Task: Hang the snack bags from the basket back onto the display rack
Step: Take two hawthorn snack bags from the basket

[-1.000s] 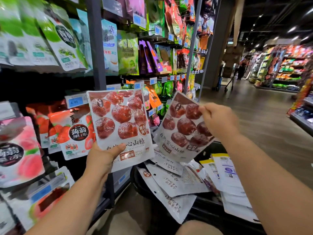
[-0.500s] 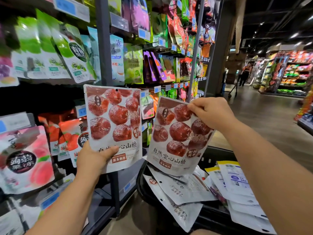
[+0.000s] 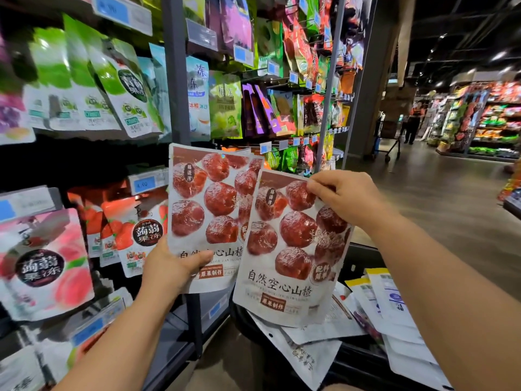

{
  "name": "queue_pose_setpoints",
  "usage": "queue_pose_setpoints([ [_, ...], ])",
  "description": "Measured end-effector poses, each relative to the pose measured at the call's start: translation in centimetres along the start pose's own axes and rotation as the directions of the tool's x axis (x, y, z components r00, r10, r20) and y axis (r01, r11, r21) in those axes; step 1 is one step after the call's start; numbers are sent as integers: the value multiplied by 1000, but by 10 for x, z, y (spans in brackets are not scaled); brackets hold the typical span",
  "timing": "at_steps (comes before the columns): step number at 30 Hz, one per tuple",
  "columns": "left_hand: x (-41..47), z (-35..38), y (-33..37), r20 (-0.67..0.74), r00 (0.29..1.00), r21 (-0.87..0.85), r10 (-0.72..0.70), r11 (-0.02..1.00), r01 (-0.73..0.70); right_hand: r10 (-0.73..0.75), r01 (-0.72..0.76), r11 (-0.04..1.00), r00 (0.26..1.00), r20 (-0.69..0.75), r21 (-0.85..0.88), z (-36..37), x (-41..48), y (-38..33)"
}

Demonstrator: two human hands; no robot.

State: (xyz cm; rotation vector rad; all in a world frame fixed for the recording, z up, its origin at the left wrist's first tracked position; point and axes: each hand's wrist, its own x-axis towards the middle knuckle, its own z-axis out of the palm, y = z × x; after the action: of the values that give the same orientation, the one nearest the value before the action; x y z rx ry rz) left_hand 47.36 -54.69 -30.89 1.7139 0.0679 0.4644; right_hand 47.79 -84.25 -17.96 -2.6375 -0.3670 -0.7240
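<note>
I am holding up two snack bags in front of the display rack (image 3: 175, 80). My left hand (image 3: 169, 266) is gripping the bottom edge of the left bag (image 3: 208, 210). My thumb (image 3: 197, 261) is lying across the front of it, and my other fingers are hiding behind it, so I cannot tell how they are bending. The bag is standing straight up. The edge of another bag like it is peeking out behind it, up at 2 o'clock.

My right hand (image 3: 344, 198) is pinching the top right corner of the right bag (image 3: 293, 255) with curled fingers. This bag is hanging down and tilting a little. It is sitting at 4 o'clock from the left bag, and its left edge is covering a bit of that bag.

The black basket (image 3: 356, 263) is sitting at 5 o'clock in my view, under the right bag. Loose bags (image 3: 394, 303) are lying in it in a messy pile, mostly white sides up.

The rack is filling my view from 8 o'clock to 1 o'clock. Strawberry bags (image 3: 127, 230) are hanging just beside the left bag at 9 o'clock, under a blue price tag (image 3: 145, 183). A pink peach bag (image 3: 42, 263) is hanging farther out at 9 o'clock. Green bags (image 3: 84, 80) are hanging at 11 o'clock.

Far off at 2 o'clock, a person (image 3: 411, 128) is standing near a cart (image 3: 392, 148).
</note>
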Motion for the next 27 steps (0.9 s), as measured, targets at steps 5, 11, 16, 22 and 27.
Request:
queue_pose_setpoints([
  [5, -11, 7, 8, 42, 999, 0, 16, 1000, -16, 76, -46, 985, 981, 177, -167, 4, -6, 15],
  [11, -15, 9, 7, 52, 999, 32, 15, 999, -17, 159, -139, 941, 986, -42, 308, 3, -24, 25],
  [16, -18, 11, 4, 65, 998, 41, 3, 999, -5, 451, -236, 662, 883, -126, 712, 30, -38, 38],
  [22, -26, 16, 11, 81, 997, 39, 2, 999, -5, 323, -385, 169, 891, 318, 907, 80, -65, 48],
  [27, -25, 15, 3, 72, 997, 39, -5, 999, 2, 149, -555, 269, 832, 535, 788, 108, -94, 54],
])
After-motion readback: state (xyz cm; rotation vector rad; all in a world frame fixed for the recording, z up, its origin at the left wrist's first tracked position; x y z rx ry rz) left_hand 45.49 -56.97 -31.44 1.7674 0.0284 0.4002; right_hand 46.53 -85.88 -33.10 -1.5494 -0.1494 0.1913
